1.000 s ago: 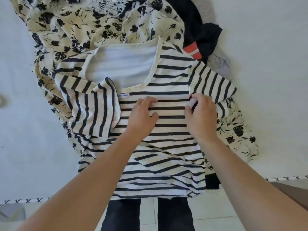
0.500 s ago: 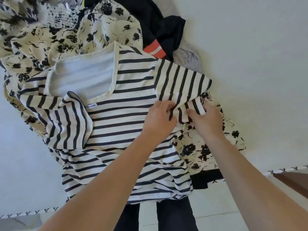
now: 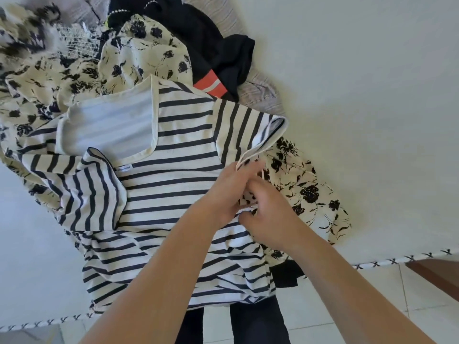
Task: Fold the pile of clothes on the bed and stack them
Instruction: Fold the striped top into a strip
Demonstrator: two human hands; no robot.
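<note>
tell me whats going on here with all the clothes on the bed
A person is folding a striped shirt that lies spread over a flowered garment on the bed. Both hands meet at the shirt's right sleeve: the left hand holds the sleeve's edge, and the right hand grips the shirt's side just below. The other sleeve is already folded in across the body. More unfolded clothes, including a black garment, lie heaped behind.
</note>
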